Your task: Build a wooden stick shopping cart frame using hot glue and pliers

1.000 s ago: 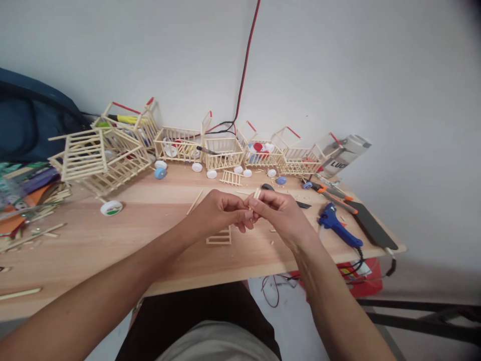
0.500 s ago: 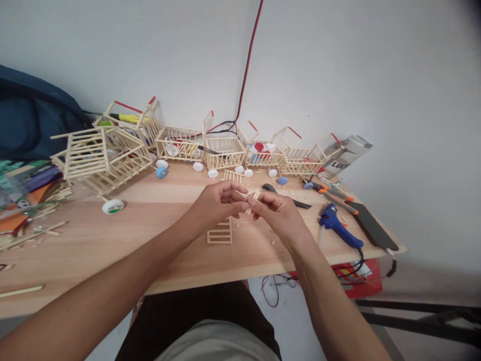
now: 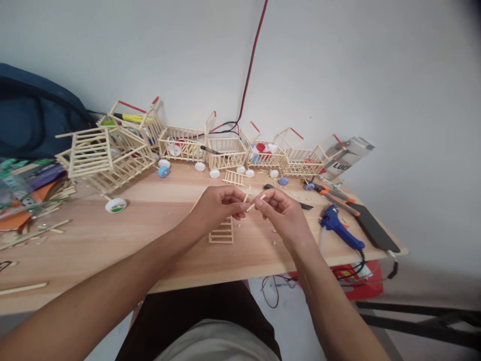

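Note:
My left hand [image 3: 221, 208] and my right hand [image 3: 283, 210] meet above the middle of the table, both with pinched fingers. The right fingertips grip a short pale wooden stick [image 3: 251, 207], held at a slant. Another short stick [image 3: 246, 197] stands up at the left fingertips, partly hidden by them. Below the left hand lies a small ladder-like stick frame [image 3: 221, 242] on the wood, its upper end covered by the hand. A second slatted piece [image 3: 233, 177] lies just beyond the hands.
Several stick-built carts [image 3: 225, 159] with bottle-cap wheels line the wall. To the right are a blue glue gun [image 3: 340, 228], orange-handled pliers [image 3: 338, 194] and a dark phone-like slab [image 3: 374, 228]. Loose sticks [image 3: 24, 288] and a blue bag [image 3: 37, 115] occupy the left side of the table [image 3: 169, 271].
The two short sticks, side by side at my right fingertips before, are now apart: one in each hand. The view has shifted slightly.

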Demonstrator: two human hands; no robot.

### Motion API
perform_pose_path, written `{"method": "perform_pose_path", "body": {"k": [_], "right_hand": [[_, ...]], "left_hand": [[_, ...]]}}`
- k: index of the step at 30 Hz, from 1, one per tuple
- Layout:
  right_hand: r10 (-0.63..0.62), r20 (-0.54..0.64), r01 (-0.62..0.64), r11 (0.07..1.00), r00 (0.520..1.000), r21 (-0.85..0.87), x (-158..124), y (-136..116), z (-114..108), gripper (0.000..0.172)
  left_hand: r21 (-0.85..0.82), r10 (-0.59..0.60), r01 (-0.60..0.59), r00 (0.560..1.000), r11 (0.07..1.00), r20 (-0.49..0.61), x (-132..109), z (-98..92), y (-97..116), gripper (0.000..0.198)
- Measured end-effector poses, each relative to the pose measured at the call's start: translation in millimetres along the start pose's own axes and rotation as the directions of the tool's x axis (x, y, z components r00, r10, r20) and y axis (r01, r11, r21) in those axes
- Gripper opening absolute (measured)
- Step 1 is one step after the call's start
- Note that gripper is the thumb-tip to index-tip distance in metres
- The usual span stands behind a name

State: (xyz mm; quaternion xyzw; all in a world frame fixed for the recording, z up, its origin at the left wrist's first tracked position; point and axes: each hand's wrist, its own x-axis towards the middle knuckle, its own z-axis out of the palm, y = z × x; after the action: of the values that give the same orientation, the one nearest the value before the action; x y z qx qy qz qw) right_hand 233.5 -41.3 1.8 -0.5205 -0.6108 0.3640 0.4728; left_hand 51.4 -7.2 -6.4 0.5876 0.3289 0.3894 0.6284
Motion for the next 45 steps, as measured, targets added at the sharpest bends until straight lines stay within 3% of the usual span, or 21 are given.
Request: {"method": "perform_pose_path", "body": {"k": [3, 4, 6, 8, 9, 11, 13, 16, 18, 20, 22, 24, 25, 27, 30, 33, 35, 37, 40, 45], "right_hand": [[-0.03, -0.102, 0.022, 0.997, 0.994, -0.073, -2.9, 6.7, -15.8, 0.024], [-0.02, -0.133, 0.01, 0.997, 0.991, -0.081, -4.0, 9.6, -21.5, 0.025], [0.026, -0.183, -0.038, 0.997, 0.983, -0.063, -6.6, 15.3, -31.3, 0.027], [0.072, -0.203, -0.081, 0.996, 0.977, -0.038, -9.2, 20.1, -37.5, 0.029], [0.08, -0.203, -0.089, 0.995, 0.976, -0.033, -10.5, 21.8, -39.0, 0.03], [0.08, -0.188, -0.09, 0.995, 0.979, -0.048, -12.5, 23.8, -39.4, 0.031], [0.072, -0.167, -0.086, 0.993, 0.983, -0.082, -13.9, 23.9, -38.3, 0.031], [0.062, -0.15, -0.085, 0.984, 0.987, -0.154, -15.0, 22.0, -37.9, 0.031], [0.042, -0.141, -0.068, 0.98, 0.989, -0.186, -15.2, 20.8, -38.6, 0.03], [0.005, -0.115, -0.029, 0.978, 0.993, -0.205, -14.9, 19.5, -38.0, 0.027], [-0.041, -0.057, 0.028, 0.977, 0.998, -0.212, -14.1, 17.2, -33.9, 0.025], [-0.078, 0.017, 0.079, 0.975, 0.997, -0.21, -12.7, 13.2, -26.3, 0.024], [-0.091, 0.051, 0.099, 0.974, 0.995, -0.205, -11.7, 10.7, -22.1, 0.024], [-0.109, 0.092, 0.127, 0.969, 0.99, -0.21, -9.1, 5.9, -16.0, 0.025], [-0.15, 0.041, 0.155, 0.928, 0.988, -0.34, -5.8, 5.7, -23.1, 0.032], [-0.172, -0.013, 0.119, 0.733, 0.985, -0.67, -8.0, 18.8, -51.3, 0.052], [-0.082, -0.069, -0.015, 0.534, 0.994, -0.845, -13.9, 31.5, -72.9, 0.07], [0.101, -0.091, -0.123, 0.377, 0.991, -0.918, -21.4, 41.6, -89.0, 0.077], [0.289, -0.058, -0.14, 0.275, 0.956, -0.951, -27.7, 45.9, -97.6, 0.078], [0.345, 0.071, 0.006, 0.186, 0.936, -0.982, -16.6, 38.4, -93.9, 0.081]], "left_hand": [[0.359, 0.079, -0.056, 0.996, 0.932, -0.05, -1.0, 0.1, -3.2, 0.01], [0.532, 0.134, -0.093, 0.99, 0.842, -0.039, -1.1, 1.3, -5.3, 0.011], [0.808, 0.226, -0.188, 0.972, 0.558, 0.07, -0.6, 5.4, -11.5, 0.018], [0.911, 0.238, -0.288, 0.946, 0.295, 0.222, 0.3, 10.7, -19.3, 0.022], [0.922, 0.228, -0.329, 0.932, 0.206, 0.282, 0.8, 13.2, -23.1, 0.023], [0.922, 0.203, -0.372, 0.916, 0.106, 0.346, 1.5, 16.9, -28.9, 0.022], [0.924, 0.179, -0.374, 0.917, 0.079, 0.356, 2.0, 18.6, -31.1, 0.023], [0.926, 0.15, -0.358, 0.929, 0.12, 0.34, 2.5, 18.0, -27.4, 0.022], [0.92, 0.178, -0.321, 0.942, 0.224, 0.285, 2.4, 16.4, -21.6, 0.018], [0.865, 0.247, -0.253, 0.956, 0.433, 0.156, 1.9, 14.7, -14.8, 0.014], [0.687, 0.24, -0.192, 0.97, 0.701, 0.026, 1.2, 13.5, -9.0, 0.023], [0.424, 0.147, -0.136, 0.989, 0.895, 0.008, 1.0, 12.9, -5.8, 0.031], [0.303, 0.103, -0.108, 0.994, 0.947, 0.033, 1.2, 12.5, -5.2, 0.032], [0.149, 0.051, -0.059, 0.997, 0.987, 0.058, 2.1, 10.8, -5.2, 0.029], [0.145, 0.019, -0.019, 1.0, 0.989, -0.001, 3.3, 4.8, -4.2, 0.018], [0.195, 0.029, -0.005, 0.992, 0.981, -0.119, 3.2, -2.7, 1.1, 0.014], [0.176, 0.039, -0.006, 0.982, 0.984, -0.186, 2.7, -6.0, 6.1, 0.013], [0.13, 0.031, -0.001, 0.973, 0.992, -0.227, 2.2, -7.4, 10.7, 0.014], [0.069, 0.004, 0.015, 0.963, 0.997, -0.271, 2.5, -8.4, 14.3, 0.015], [0.05, -0.008, 0.024, 0.952, 0.998, -0.306, 4.3, -12.8, 12.1, 0.019]]}}
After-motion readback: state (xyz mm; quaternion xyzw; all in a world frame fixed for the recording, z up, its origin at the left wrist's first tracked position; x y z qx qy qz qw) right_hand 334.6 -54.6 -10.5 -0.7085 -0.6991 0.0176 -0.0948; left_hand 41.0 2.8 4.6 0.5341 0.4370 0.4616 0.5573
